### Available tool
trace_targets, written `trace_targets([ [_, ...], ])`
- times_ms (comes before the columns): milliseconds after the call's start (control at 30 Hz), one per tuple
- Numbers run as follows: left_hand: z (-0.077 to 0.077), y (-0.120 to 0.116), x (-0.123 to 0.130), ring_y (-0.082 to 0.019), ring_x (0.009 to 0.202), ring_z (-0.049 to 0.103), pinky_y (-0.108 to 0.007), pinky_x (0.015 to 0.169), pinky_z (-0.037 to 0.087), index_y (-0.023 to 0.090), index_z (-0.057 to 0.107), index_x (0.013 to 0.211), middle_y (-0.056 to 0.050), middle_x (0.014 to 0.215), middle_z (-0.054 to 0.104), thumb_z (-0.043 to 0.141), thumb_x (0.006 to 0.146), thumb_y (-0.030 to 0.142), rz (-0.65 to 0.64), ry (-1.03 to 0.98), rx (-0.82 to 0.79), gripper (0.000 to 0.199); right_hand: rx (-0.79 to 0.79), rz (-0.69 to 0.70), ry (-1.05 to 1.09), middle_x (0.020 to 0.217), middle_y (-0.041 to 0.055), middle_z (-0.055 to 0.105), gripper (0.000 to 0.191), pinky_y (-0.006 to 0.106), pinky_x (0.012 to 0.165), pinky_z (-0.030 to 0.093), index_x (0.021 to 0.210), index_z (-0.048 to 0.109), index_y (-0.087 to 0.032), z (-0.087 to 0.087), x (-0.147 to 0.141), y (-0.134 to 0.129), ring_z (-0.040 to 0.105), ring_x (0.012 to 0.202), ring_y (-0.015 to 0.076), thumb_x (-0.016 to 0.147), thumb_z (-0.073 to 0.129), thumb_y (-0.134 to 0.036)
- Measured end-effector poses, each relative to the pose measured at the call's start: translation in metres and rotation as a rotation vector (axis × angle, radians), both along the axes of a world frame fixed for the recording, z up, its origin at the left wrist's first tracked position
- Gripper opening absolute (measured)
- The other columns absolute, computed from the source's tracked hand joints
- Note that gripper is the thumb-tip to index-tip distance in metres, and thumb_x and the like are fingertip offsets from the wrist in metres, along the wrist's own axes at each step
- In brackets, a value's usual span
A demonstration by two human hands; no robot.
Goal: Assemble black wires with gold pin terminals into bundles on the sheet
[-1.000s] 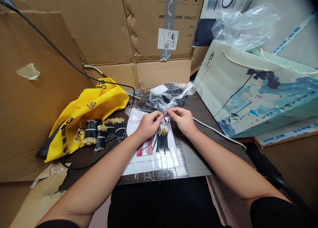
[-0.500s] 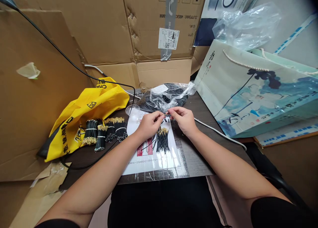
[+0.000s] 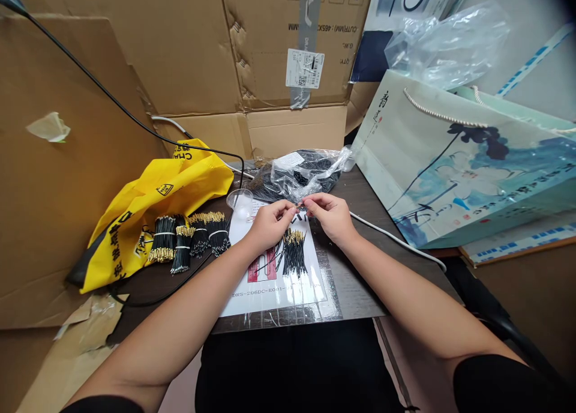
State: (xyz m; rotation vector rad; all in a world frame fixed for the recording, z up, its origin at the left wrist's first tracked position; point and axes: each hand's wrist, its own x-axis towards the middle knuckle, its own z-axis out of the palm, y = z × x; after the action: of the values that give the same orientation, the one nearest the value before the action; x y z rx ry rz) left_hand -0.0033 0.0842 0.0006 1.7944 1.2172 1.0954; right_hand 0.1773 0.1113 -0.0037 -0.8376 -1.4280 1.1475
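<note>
My left hand (image 3: 272,222) and my right hand (image 3: 332,217) meet fingertip to fingertip above the top of a printed white sheet (image 3: 279,302). Both are closed in a pinch on something too small to make out. Just below them lies a loose bunch of short black wires with gold-coloured tips (image 3: 294,254). A few stray wires stick out to its left, beneath my left hand. Behind my fingers rests a clear plastic bag of black wires (image 3: 301,173). By my left wrist stand several tied bundles of the same wires (image 3: 182,249).
A yellow bag (image 3: 153,191) lies at the left, under a black gooseneck cable (image 3: 99,86). A small clear plastic dish (image 3: 240,200) sits behind the sheet. On the right stand a paper gift bag (image 3: 450,179) and a white cable (image 3: 400,240). Cardboard (image 3: 189,53) walls the back.
My hands stay nearly in place, with the fingertips shifting slightly against each other. The wires and bundles lie as before.
</note>
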Motion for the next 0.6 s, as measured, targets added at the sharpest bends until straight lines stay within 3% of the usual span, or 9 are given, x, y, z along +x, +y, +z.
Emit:
trace_targets([
  [233, 0.0015, 0.0000, 0.0004, -0.008, 0.056, 0.045, -0.021, 0.055, 0.034, 0.016, 0.065, 0.089, 0.002, 0.065, 0.054, 0.053, 0.091, 0.043, -0.049, -0.044, -0.040, 0.030, 0.058, -0.009, -0.076, 0.085, 0.0036, 0.074, 0.021, 0.028, 0.070, 0.054, 0.092, 0.075, -0.020, -0.0022, -0.0009, -0.0029, 0.066, 0.074, 0.0150, 0.082, 0.071, -0.038],
  [400, 0.0046, -0.0035, 0.0019, -0.010, 0.061, 0.050, -0.022, 0.059, 0.037, 0.017, 0.068, 0.091, 0.002, 0.067, 0.060, 0.053, 0.092, 0.037, 0.017, 0.120, 0.097, 0.025, 0.184, -0.056, -0.209, 0.080, 0.0027, 0.072, 0.017, 0.027, 0.067, 0.050, 0.085, 0.073, -0.019, 0.0024, -0.0002, -0.0065, 0.064, 0.071, 0.0142, 0.085, 0.068, -0.035],
  [600, 0.0089, -0.0069, 0.0008, -0.012, 0.072, 0.061, -0.024, 0.068, 0.043, 0.019, 0.070, 0.097, -0.001, 0.084, 0.071, 0.050, 0.094, 0.032, 0.032, 0.254, 0.252, 0.023, 0.319, -0.102, -0.301, 0.076, 0.0012, 0.068, 0.017, 0.025, 0.064, 0.046, 0.078, 0.071, -0.018, 0.0070, 0.0013, -0.0071, 0.060, 0.069, 0.0127, 0.087, 0.067, -0.032],
])
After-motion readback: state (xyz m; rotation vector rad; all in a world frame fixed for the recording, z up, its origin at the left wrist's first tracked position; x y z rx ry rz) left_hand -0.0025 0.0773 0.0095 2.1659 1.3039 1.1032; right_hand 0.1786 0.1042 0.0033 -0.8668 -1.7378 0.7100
